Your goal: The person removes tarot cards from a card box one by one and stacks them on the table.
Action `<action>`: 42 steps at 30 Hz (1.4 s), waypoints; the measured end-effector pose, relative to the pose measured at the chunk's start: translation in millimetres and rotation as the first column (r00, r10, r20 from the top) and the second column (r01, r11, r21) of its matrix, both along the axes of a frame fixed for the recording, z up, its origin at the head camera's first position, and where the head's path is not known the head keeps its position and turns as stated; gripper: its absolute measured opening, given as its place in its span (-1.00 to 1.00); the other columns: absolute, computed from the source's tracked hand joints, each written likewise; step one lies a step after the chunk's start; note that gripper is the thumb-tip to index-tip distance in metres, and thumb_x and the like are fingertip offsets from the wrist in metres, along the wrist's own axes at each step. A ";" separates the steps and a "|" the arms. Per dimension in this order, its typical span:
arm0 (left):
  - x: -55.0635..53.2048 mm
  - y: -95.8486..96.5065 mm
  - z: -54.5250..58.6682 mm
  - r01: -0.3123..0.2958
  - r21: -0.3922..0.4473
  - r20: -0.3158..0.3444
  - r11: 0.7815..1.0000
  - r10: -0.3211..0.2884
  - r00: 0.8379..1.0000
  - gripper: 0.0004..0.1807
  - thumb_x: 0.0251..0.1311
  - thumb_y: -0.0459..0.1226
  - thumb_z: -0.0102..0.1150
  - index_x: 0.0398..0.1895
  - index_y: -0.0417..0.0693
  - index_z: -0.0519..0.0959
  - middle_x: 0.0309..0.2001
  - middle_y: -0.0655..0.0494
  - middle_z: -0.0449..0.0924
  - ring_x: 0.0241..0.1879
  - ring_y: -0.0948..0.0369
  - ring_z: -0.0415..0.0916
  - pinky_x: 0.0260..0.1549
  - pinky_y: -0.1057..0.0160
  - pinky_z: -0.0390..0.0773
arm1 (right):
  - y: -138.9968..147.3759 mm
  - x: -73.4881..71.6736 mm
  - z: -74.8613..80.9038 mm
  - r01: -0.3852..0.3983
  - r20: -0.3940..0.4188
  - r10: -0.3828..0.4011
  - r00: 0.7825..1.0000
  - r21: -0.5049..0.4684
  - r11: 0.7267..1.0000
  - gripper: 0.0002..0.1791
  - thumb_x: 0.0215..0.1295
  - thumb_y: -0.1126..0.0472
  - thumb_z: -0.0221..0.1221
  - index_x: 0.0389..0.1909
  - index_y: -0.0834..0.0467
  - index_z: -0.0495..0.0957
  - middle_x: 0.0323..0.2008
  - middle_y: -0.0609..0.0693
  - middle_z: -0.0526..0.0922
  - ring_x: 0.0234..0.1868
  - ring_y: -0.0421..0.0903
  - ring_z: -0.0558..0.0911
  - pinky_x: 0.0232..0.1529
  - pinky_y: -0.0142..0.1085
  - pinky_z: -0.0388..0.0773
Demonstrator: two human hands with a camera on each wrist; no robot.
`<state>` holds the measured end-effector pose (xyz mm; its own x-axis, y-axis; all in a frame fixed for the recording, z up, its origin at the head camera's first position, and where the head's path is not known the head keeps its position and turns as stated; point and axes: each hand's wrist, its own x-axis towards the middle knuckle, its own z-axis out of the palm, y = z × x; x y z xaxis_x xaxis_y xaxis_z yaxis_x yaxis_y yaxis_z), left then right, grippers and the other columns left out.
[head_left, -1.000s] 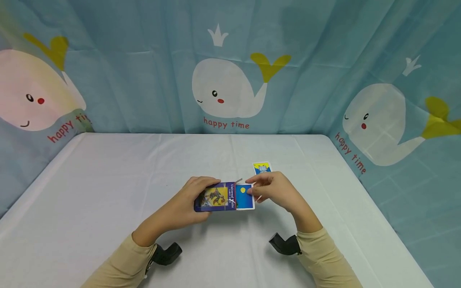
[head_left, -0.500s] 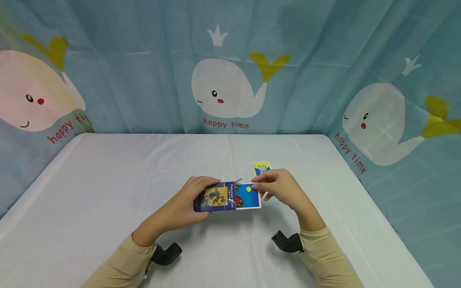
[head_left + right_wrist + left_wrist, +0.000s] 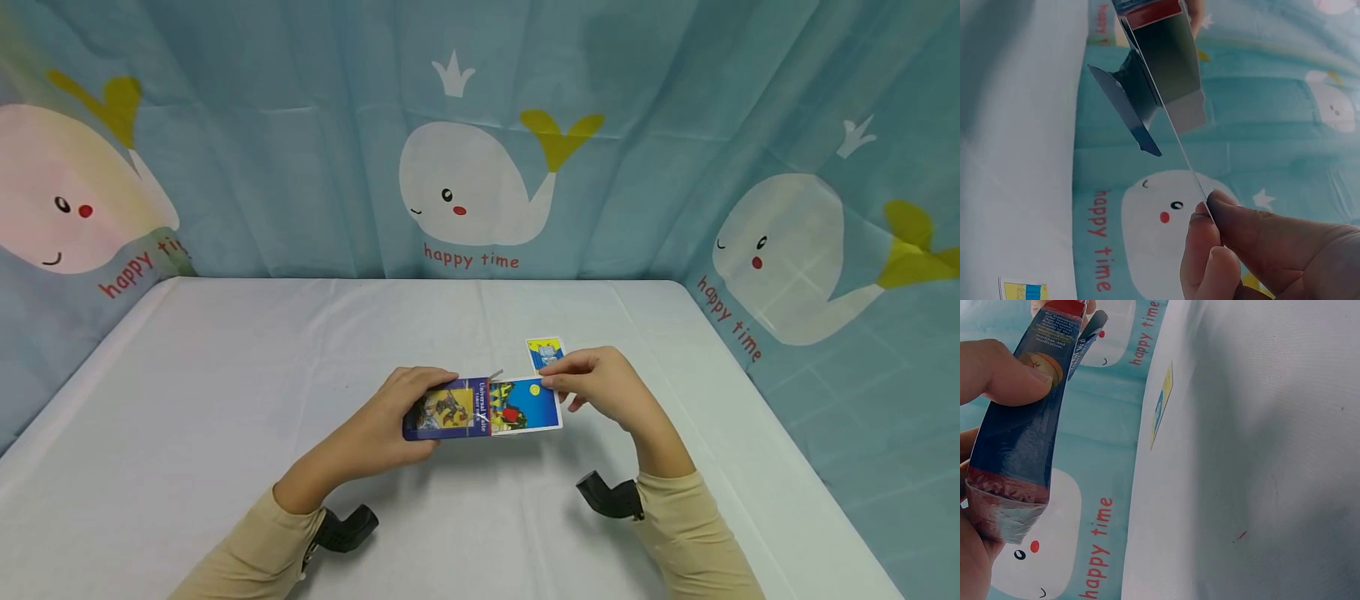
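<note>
Pinch grip, right hand (image 3: 611, 387): thumb and fingers hold the blue card (image 3: 528, 406) near its outer corner. Card lies partly out of the tarot box (image 3: 446, 410), its inner end hidden in the box's open end. Left hand (image 3: 397, 425) grips the box above the white table (image 3: 225, 375), thumb on a narrow side.

Risks, as judged: a corner-only pinch could let the card pivot, so its edge catches the mouth or the blue flap (image 3: 1126, 111) and creases. Hard squeezing by the left hand might jam it. Tipping the mouth down could spill other cards, though whether any are inside is hidden. Second card (image 3: 545, 350) lies on the table just beyond the right fingers; a lowered hand might brush it.
</note>
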<state>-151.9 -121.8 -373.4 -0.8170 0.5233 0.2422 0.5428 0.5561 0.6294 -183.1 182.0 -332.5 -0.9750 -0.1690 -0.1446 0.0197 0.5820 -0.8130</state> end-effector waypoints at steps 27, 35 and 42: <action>0.1 0.0 0.1 0.008 0.002 -0.002 1.000 -0.008 1.000 -0.17 -0.02 -0.36 0.38 0.41 0.07 0.35 0.33 0.12 0.41 0.25 0.14 0.29 0.09 0.05 0.47 | 19.3 -0.8 6.8 -0.046 0.046 0.043 0.998 0.070 0.996 -0.74 0.27 0.13 0.31 -0.13 0.23 0.73 -0.36 0.04 0.74 -0.37 -0.08 0.60 -0.39 -0.25 0.61; 2.6 -0.4 4.1 -0.005 -0.011 0.014 1.000 0.005 1.000 -0.16 -0.04 -0.32 0.41 0.41 0.08 0.34 0.35 0.13 0.39 0.26 0.17 0.27 0.10 0.06 0.47 | 27.4 0.8 10.1 -0.045 0.057 0.041 0.997 0.058 0.997 -0.68 0.27 0.06 0.31 -0.12 0.22 0.72 -0.37 0.04 0.73 -0.32 0.01 0.63 -0.37 -0.24 0.63; 3.1 0.2 4.6 -0.003 -0.003 0.007 1.000 0.003 1.000 -0.16 -0.04 -0.32 0.41 0.41 0.08 0.35 0.35 0.12 0.39 0.25 0.17 0.27 0.08 0.08 0.48 | 35.3 0.7 14.9 -0.016 0.053 0.012 0.999 0.070 0.997 -0.70 0.27 0.06 0.31 -0.13 0.21 0.72 -0.41 0.05 0.71 -0.36 -0.06 0.62 -0.37 -0.24 0.63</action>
<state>-148.8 -121.6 -368.8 -0.8202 0.5216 0.2348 0.5366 0.5596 0.6316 -182.5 217.4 -317.6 -0.9633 -0.1705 -0.2073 0.0524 0.6381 -0.7682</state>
